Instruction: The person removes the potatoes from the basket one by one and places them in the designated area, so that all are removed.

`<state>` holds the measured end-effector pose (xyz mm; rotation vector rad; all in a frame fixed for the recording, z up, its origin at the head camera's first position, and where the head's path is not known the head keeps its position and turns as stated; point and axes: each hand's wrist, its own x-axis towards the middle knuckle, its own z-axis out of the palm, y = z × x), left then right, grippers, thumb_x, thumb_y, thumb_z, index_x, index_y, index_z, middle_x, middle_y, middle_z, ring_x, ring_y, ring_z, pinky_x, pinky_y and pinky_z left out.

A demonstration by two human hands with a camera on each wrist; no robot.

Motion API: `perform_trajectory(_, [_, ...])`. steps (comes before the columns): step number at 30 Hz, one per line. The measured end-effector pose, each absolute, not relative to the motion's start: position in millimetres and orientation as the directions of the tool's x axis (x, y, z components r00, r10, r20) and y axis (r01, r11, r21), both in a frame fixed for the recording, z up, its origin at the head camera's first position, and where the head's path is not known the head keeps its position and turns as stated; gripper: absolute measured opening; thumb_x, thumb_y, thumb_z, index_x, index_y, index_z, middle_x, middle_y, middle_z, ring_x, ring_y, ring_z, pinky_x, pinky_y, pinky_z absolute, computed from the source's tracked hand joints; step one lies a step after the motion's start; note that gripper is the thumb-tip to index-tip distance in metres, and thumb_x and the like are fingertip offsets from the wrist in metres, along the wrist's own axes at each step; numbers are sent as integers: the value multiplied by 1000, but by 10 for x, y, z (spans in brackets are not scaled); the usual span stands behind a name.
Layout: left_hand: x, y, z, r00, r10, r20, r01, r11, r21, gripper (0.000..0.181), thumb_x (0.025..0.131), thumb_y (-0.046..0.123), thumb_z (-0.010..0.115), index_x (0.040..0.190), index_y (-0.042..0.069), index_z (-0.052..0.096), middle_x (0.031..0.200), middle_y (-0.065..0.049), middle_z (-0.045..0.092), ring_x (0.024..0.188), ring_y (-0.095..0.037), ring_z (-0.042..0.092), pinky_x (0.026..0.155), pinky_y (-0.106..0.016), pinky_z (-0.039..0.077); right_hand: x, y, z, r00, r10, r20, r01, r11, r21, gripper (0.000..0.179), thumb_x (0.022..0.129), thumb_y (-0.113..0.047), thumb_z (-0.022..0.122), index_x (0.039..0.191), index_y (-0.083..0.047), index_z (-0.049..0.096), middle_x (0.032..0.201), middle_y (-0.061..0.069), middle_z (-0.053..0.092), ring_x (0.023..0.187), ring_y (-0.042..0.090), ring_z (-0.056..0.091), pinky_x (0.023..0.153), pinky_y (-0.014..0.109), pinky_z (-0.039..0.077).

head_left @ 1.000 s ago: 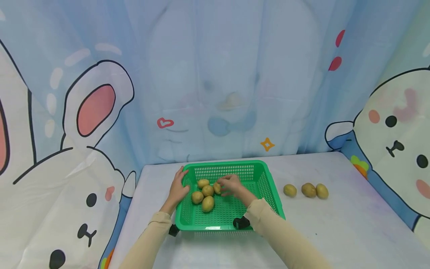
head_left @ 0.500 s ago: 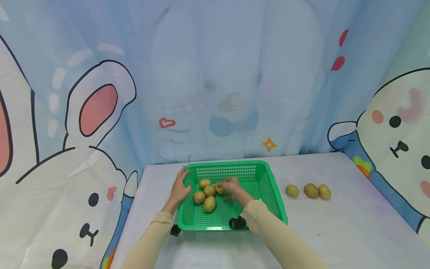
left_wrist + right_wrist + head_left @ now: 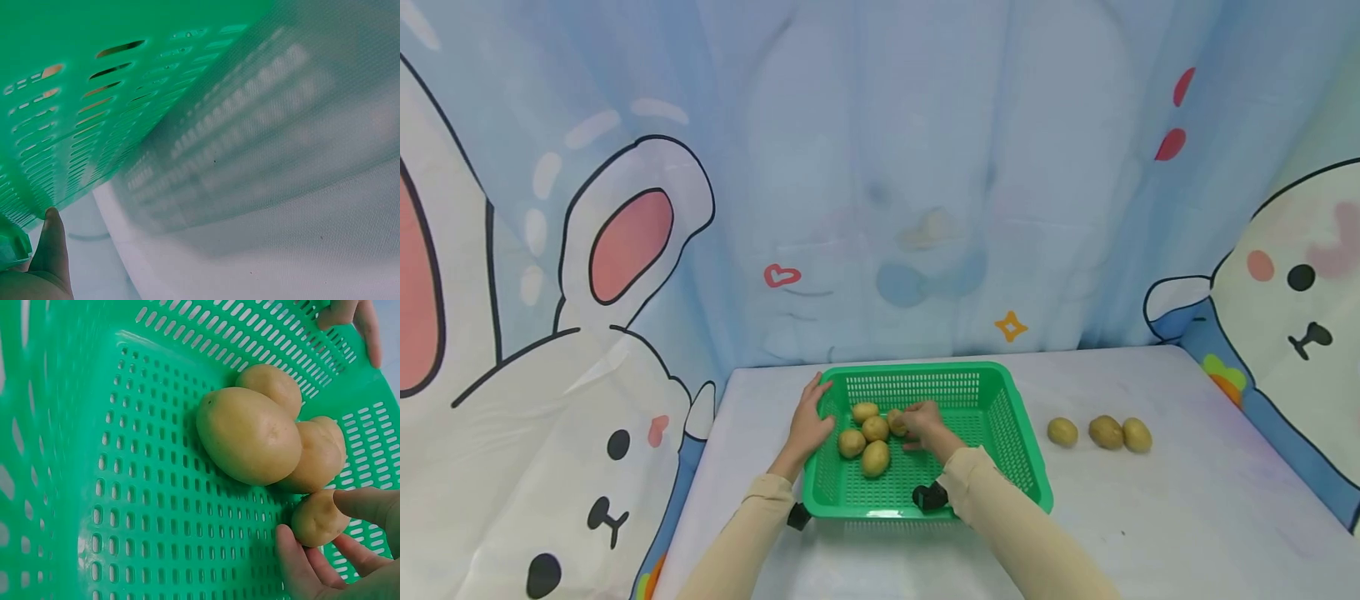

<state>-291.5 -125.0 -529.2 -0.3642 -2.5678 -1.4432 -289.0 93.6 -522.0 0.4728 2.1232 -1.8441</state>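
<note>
A green slotted plastic basket (image 3: 917, 369) stands on the table with several potatoes in its left half. My left hand (image 3: 807, 425) grips its left rim; in the left wrist view one finger (image 3: 52, 247) shows against the outer wall. Inside the basket, my right hand (image 3: 929, 427) holds a small potato (image 3: 319, 520) between thumb and fingers, low by the basket floor. Right beside it lie a large oval potato (image 3: 250, 436), a rounder potato (image 3: 315, 456) and another potato (image 3: 272, 387) near the basket wall.
On the white-covered table (image 3: 1150, 517), right of the basket, lie a single potato (image 3: 1062, 432) and two touching potatoes, one darker (image 3: 1106, 432) and one paler (image 3: 1137, 435). A blue cartoon curtain (image 3: 925, 167) hangs behind the table.
The right hand's fingers have drawn closer around the small potato. The left hand has stayed on the basket rim. The whole head view has shifted slightly, moving everything a little right in it.
</note>
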Motion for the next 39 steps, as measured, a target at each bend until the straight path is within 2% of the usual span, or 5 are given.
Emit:
perform_trajectory(7, [-2911, -1243, -5297, -955, 127, 268, 294, 511, 808, 67, 74, -9, 51, 141, -5, 48, 158, -20, 27, 144, -42, 26, 89, -49, 39, -2921, 919, -5273, -889, 86, -449, 456, 86, -886, 43, 91, 3, 60, 131, 10, 49, 127, 32, 50, 109, 47, 58, 85, 48, 54])
perform_trajectory(17, [-2921, -1228, -5291, -961, 128, 246, 276, 523, 807, 68, 75, -7, 52, 142, -3, 48, 159, -18, 27, 144, -40, 26, 91, -49, 39, -2930, 1011, -5234, -891, 63, -449, 452, 45, -891, 45, 89, 3, 62, 129, 15, 45, 116, 31, 53, 88, 37, 66, 67, 35, 57])
perform_trajectory(25, [-2905, -1249, -5276, -963, 129, 237, 269, 519, 811, 68, 76, -7, 51, 143, -3, 47, 160, -18, 25, 145, -40, 25, 88, -48, 38, -2956, 1120, -5073, -891, -21, -454, 455, -49, -889, 55, 91, 4, 59, 140, 15, 38, 128, 29, 45, 112, 42, 58, 74, 35, 57])
perform_trajectory(31, [-2890, -1256, -5276, -960, 128, 250, 280, 516, 810, 68, 74, -8, 51, 142, -4, 48, 158, -20, 26, 143, -43, 26, 87, -50, 39, -2968, 1287, -4893, -897, -72, -437, 440, -40, -897, 51, 94, 1, 56, 141, 13, 41, 132, 30, 40, 125, 49, 48, 82, 37, 55])
perform_trajectory(39, [-2895, -1254, -5268, -958, 140, 250, 286, 520, 805, 68, 74, -8, 51, 142, -5, 47, 158, -21, 26, 143, -44, 26, 89, -51, 39, -2905, 1729, -4657, -910, -80, -406, 407, 9, -913, 52, 97, -5, 56, 143, 9, 39, 133, 30, 44, 122, 45, 53, 79, 33, 56])
